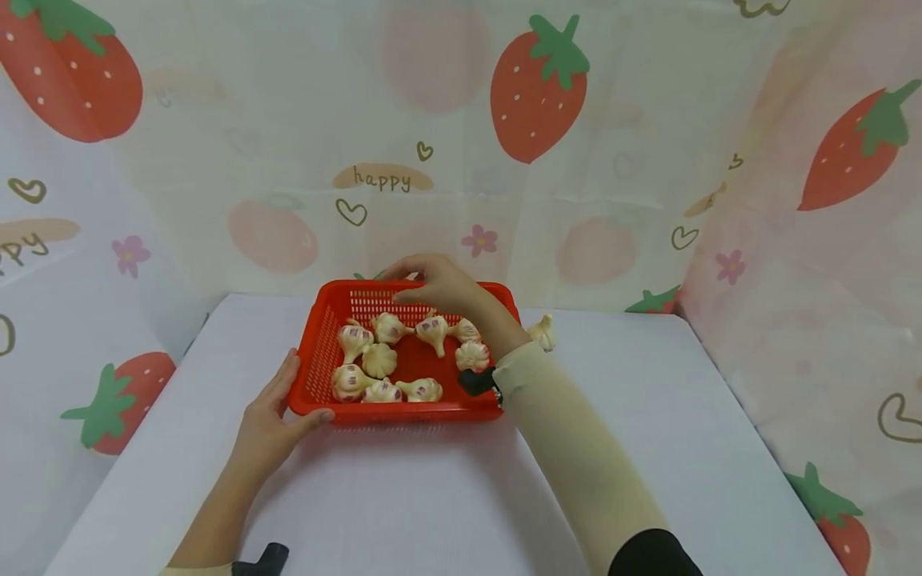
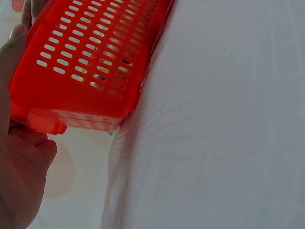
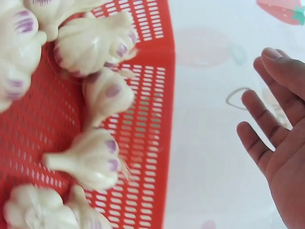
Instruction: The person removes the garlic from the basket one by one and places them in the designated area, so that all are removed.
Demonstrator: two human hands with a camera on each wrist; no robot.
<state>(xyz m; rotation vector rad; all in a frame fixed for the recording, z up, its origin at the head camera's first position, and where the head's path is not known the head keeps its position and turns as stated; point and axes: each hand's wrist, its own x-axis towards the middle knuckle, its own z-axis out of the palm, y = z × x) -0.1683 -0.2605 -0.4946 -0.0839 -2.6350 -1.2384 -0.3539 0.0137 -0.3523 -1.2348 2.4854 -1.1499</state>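
A red plastic basket [image 1: 403, 414] with slotted walls sits on the white table, holding several garlic bulbs [image 1: 379, 361] with purple marks. My left hand [image 1: 270, 424] grips its near left corner, thumb along the front rim and fingers up the left side. In the left wrist view the same hand [image 2: 21, 171] is at the slotted basket wall. Over the back rim reaches my right hand [image 1: 439, 286], fingers loosely spread and holding nothing. The right wrist view shows that palm [image 3: 290, 167] apart from the basket, with bulbs along the slotted wall.
One garlic bulb [image 1: 543, 333] lies outside the basket, to its right, past my right forearm. Cloth with printed strawberries [image 1: 540, 96] hangs behind the white table [image 1: 648, 400] and along both sides.
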